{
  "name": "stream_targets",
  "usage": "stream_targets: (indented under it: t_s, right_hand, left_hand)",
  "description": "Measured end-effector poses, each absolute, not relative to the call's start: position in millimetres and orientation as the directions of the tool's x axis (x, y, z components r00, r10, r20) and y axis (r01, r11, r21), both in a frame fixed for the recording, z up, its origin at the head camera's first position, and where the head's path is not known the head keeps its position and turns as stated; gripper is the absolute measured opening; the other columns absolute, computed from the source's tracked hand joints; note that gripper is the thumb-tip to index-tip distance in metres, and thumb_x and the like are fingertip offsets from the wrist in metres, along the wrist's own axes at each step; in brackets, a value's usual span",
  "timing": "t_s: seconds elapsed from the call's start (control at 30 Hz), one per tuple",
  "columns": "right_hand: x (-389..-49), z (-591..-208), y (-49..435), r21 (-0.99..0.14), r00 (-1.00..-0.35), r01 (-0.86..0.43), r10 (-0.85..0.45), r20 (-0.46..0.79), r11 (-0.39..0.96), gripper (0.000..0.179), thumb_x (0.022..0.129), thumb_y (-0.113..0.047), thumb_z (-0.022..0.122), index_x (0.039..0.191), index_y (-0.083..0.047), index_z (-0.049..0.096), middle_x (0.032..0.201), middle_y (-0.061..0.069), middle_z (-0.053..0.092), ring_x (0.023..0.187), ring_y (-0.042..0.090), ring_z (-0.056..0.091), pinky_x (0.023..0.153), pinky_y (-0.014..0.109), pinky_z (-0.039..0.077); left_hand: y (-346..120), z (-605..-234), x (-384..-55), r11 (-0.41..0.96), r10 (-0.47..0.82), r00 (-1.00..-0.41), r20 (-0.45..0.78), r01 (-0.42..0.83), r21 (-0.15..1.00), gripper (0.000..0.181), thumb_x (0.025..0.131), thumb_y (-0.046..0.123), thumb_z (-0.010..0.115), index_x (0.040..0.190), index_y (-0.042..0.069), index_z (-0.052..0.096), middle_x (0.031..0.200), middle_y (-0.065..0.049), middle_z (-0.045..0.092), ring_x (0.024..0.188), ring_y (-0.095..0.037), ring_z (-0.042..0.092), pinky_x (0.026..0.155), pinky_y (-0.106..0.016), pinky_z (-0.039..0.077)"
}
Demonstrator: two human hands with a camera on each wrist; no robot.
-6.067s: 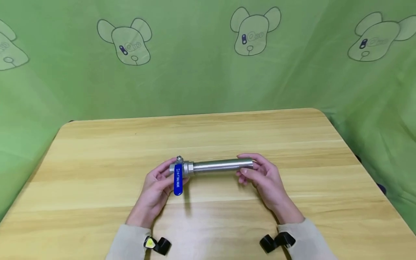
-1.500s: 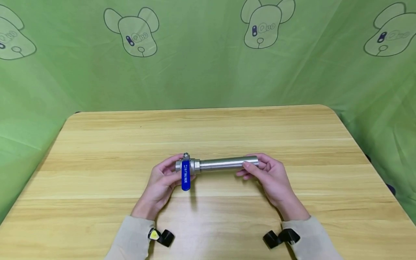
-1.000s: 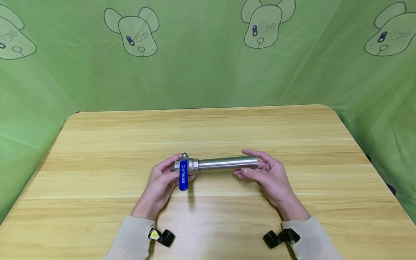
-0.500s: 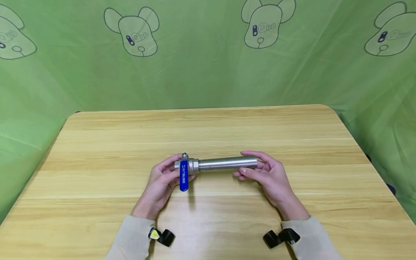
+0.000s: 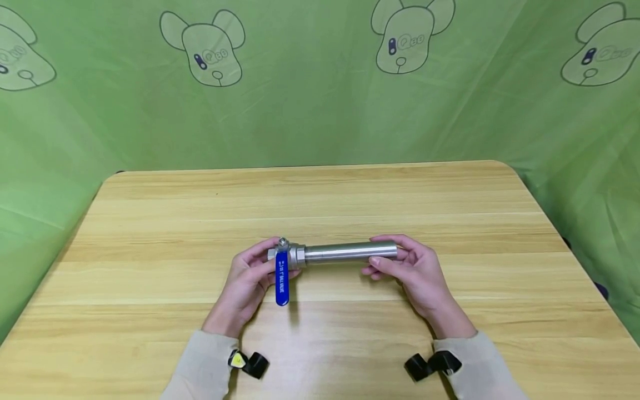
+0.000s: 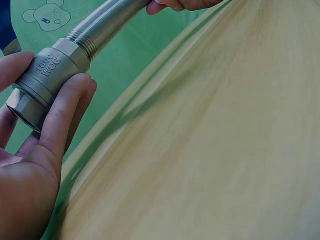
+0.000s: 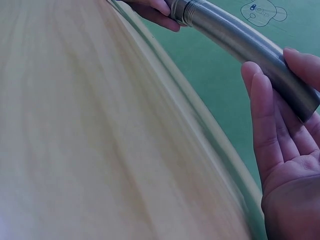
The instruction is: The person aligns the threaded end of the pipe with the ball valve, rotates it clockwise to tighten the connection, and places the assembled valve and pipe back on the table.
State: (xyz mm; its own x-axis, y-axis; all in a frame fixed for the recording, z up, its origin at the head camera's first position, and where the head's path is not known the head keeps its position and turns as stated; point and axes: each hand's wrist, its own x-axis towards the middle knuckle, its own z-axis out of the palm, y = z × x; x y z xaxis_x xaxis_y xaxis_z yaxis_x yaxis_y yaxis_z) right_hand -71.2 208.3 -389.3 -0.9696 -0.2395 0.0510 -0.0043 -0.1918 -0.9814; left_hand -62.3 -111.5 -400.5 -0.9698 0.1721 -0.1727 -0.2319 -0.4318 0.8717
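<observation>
A metal ball valve [image 5: 293, 257] with a blue lever [image 5: 282, 282] is held above the table by my left hand [image 5: 240, 291], thumb and fingers around its body. The lever points toward me. Raised lettering shows on the valve [image 6: 52, 75] in the left wrist view. From its right side runs a smooth steel pipe [image 5: 345, 251], whose threaded end sits in the valve with some threads exposed. My right hand [image 5: 417, 280] holds the pipe's free end between thumb and fingertips. In the right wrist view, the pipe [image 7: 235, 37] slopes down into that hand.
The wood-grain table [image 5: 320, 205] has rounded far corners. Behind and beside it hangs a green curtain [image 5: 300, 111] with printed bear heads. Black wrist devices [image 5: 255, 365] are fixed at both light sleeves [image 5: 197, 364].
Within the last second my right fingers shift their hold around the pipe end. The blue lever swings slightly further down toward me, the valve tilting with it. Both wrists stay in place.
</observation>
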Motion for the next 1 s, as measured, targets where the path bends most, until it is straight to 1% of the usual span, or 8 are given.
stream_targets:
  t_s: [0.17,0.3,0.43,0.63,0.77,0.87,0.93,1.0]
  right_hand:
    - [-71.8,-389.5,207.9,-0.983,-0.97,-0.008,-0.237,0.052,-0.185,0.034,0.095,0.012,0.071,0.126,-0.003,0.072,0.1,0.006,0.084,0.08,0.022,0.083,0.07,0.034,0.072]
    - [-72.1,-389.8,208.0,-0.985,-0.97,-0.015,-0.237,0.056,-0.171,0.024,0.097,0.009,0.07,0.116,-0.005,0.073,0.095,0.007,0.085,0.078,0.021,0.083,0.067,0.034,0.071]
    - [-71.8,-389.6,208.2,-0.989,-0.971,-0.014,-0.234,0.048,-0.146,0.014,0.1,0.005,0.069,0.107,-0.008,0.072,0.092,0.007,0.084,0.075,0.019,0.082,0.063,0.033,0.071]
    - [-71.3,-389.0,208.6,-0.997,-0.978,-0.002,-0.208,0.019,-0.081,0.007,0.103,-0.003,0.069,0.1,-0.009,0.071,0.088,0.004,0.084,0.071,0.017,0.081,0.059,0.03,0.069]
    - [-71.5,-389.0,208.6,-0.997,-0.98,-0.012,-0.199,0.026,-0.072,0.009,0.104,-0.003,0.068,0.099,-0.01,0.072,0.086,0.003,0.084,0.069,0.016,0.081,0.058,0.029,0.068]
    - [-71.5,-388.9,208.6,-0.996,-0.979,-0.026,-0.2,0.043,-0.085,0.013,0.103,0.0,0.068,0.101,-0.011,0.073,0.087,0.003,0.084,0.068,0.016,0.08,0.057,0.028,0.068]
    - [-71.1,-388.2,208.6,-0.994,-0.977,-0.039,-0.205,0.059,-0.099,0.017,0.101,0.003,0.068,0.107,-0.011,0.074,0.089,0.004,0.084,0.071,0.016,0.08,0.059,0.028,0.068]
    - [-70.7,-386.8,208.3,-0.993,-0.976,-0.045,-0.206,0.068,-0.112,0.026,0.098,0.008,0.069,0.116,-0.011,0.074,0.095,0.004,0.084,0.076,0.017,0.081,0.064,0.028,0.07]
  left_hand:
    - [-111.8,-400.9,-62.2,-0.447,0.176,-0.97,-0.166,-0.229,0.865,0.048,0.099,-0.01,0.058,0.115,0.029,0.08,0.119,0.004,0.077,0.104,-0.014,0.077,0.099,-0.041,0.068]
    - [-112.1,-401.2,-62.3,-0.456,0.178,-0.97,-0.166,-0.23,0.86,0.046,0.099,-0.01,0.059,0.12,0.025,0.079,0.12,0.002,0.077,0.106,-0.015,0.077,0.1,-0.042,0.068]
    - [-112.3,-401.1,-62.4,-0.448,0.187,-0.969,-0.164,-0.232,0.863,0.049,0.099,-0.011,0.057,0.116,0.029,0.08,0.119,0.003,0.077,0.105,-0.014,0.076,0.099,-0.041,0.068]
    - [-112.3,-400.7,-62.4,-0.448,0.204,-0.969,-0.142,-0.222,0.866,0.053,0.098,-0.012,0.056,0.113,0.033,0.081,0.118,0.005,0.078,0.104,-0.013,0.076,0.098,-0.04,0.069]
    - [-112.3,-400.7,-62.3,-0.451,0.207,-0.97,-0.128,-0.211,0.867,0.053,0.098,-0.012,0.056,0.114,0.031,0.081,0.119,0.005,0.078,0.105,-0.013,0.076,0.098,-0.041,0.069]
    - [-112.1,-400.6,-62.0,-0.456,0.205,-0.97,-0.135,-0.216,0.863,0.052,0.098,-0.012,0.057,0.114,0.03,0.081,0.12,0.004,0.077,0.107,-0.015,0.076,0.099,-0.041,0.068]
    - [-111.9,-400.3,-61.7,-0.463,0.199,-0.969,-0.148,-0.226,0.857,0.052,0.097,-0.013,0.056,0.112,0.031,0.081,0.121,0.004,0.077,0.109,-0.016,0.076,0.1,-0.041,0.068]
    - [-111.7,-399.9,-61.4,-0.474,0.193,-0.968,-0.162,-0.237,0.848,0.053,0.098,-0.013,0.055,0.11,0.031,0.081,0.123,0.003,0.076,0.111,-0.017,0.076,0.101,-0.041,0.067]
